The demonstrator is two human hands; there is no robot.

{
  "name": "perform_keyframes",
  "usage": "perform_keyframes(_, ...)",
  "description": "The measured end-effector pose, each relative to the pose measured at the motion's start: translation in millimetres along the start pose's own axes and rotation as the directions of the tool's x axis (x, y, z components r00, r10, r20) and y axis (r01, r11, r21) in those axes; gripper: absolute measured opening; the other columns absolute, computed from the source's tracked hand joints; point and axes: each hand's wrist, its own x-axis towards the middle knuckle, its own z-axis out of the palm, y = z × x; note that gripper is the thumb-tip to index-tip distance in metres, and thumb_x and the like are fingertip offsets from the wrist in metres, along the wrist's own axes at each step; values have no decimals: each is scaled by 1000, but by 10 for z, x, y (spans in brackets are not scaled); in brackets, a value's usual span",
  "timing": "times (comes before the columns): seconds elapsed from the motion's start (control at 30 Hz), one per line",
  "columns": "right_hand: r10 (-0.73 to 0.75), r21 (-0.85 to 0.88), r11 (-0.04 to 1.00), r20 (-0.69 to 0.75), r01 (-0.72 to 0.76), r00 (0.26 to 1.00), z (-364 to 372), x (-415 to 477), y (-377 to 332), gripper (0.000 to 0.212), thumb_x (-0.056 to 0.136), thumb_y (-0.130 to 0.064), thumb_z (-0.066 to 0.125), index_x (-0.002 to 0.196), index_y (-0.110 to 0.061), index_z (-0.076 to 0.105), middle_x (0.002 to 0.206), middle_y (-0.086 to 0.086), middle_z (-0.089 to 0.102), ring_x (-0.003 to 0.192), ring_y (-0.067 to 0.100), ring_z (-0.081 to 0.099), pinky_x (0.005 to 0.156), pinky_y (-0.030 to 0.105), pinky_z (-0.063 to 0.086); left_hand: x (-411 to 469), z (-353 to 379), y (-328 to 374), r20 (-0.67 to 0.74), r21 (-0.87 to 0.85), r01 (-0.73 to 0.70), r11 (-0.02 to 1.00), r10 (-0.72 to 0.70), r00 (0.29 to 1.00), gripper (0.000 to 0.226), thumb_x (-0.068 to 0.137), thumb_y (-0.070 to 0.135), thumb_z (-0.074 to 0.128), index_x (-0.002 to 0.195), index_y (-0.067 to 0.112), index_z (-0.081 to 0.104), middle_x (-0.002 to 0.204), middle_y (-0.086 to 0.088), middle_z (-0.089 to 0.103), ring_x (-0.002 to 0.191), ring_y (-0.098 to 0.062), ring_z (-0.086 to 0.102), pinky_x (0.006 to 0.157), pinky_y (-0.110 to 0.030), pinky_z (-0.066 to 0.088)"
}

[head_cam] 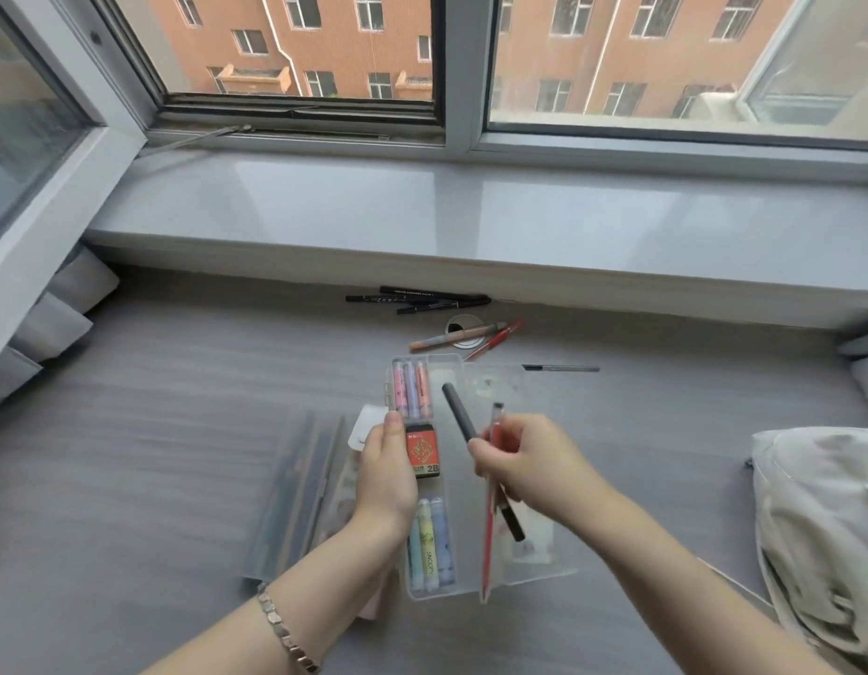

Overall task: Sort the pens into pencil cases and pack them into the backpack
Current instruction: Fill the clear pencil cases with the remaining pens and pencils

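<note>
Right hand (534, 462) is curled tight round two pens at once, a black pen (455, 412) and a red pen (488, 543), crossed in the grip and held just above the clear case (453, 484). Left hand (385, 472) grips that case's left edge, thumb laid over the rim. Inside the case: pink highlighters (412, 389) at the far end, an orange box (423, 453) marked 2B in the middle, pastel highlighters (432, 543) at the near end. The lid (507, 382) lies open to the case's right. Beyond the case, loose on the table, are the black markers (422, 299), an orange marker (451, 339) and a grey pen (563, 368). Just left of the case sits a grey case (295, 489); well to its right, the backpack (821, 518).
</note>
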Motion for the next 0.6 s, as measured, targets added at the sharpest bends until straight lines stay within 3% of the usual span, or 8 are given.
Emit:
perform_keyframes(0.1, -7, -87, 996, -60, 1, 998, 82, -57, 57, 29, 84, -23, 58, 84, 5, 61, 63, 7, 49, 57, 17, 43, 54, 26, 36, -32, 37, -7, -1, -17, 8, 1000, -8, 1000, 34, 100, 35, 24, 103, 16, 53, 85, 3, 59, 77, -3, 54, 63, -17, 40)
perform_keyframes(0.27, -64, -56, 997, -77, 60, 995, 43, -99, 55, 29, 87, -28, 58, 89, 0, 62, 68, 12, 56, 56, 20, 49, 52, 34, 49, -53, 65, -23, 10, -17, 10, 1000, -10, 1000, 33, 100, 35, 23, 103, 19, 51, 82, 11, 55, 75, 3, 50, 60, -11, 35)
perform_keyframes(0.43, -112, -17, 994, -201, 111, 973, -164, 28, 112, 32, 88, -24, 57, 95, 7, 59, 58, 4, 43, 51, 16, 41, 55, 28, 35, -21, 35, -74, 24, -13, 35, 999, -34, 999, 38, 100, 39, 23, 109, 18, 54, 92, 5, 62, 81, -1, 54, 65, -15, 38)
perform_keyframes(0.5, -132, 44, 989, -203, 144, 970, -196, 54, 90, 29, 88, -23, 59, 111, -6, 56, 55, -1, 44, 41, 5, 43, 51, 19, 36, -25, 29, -82, 35, -6, 43, 999, -42, 998, 39, 99, 38, 23, 110, 18, 55, 95, 3, 63, 82, -2, 54, 65, -16, 39)
perform_keyframes(0.6, -204, 55, 975, -147, 214, 968, -109, 62, 78, 52, 87, -23, 61, 134, -23, 38, 63, 0, 49, 45, 3, 47, 51, 13, 38, -54, 32, -63, 64, -12, 46, 999, -45, 997, 41, 99, 38, 23, 112, 16, 55, 99, -1, 65, 86, -4, 58, 66, -16, 41)
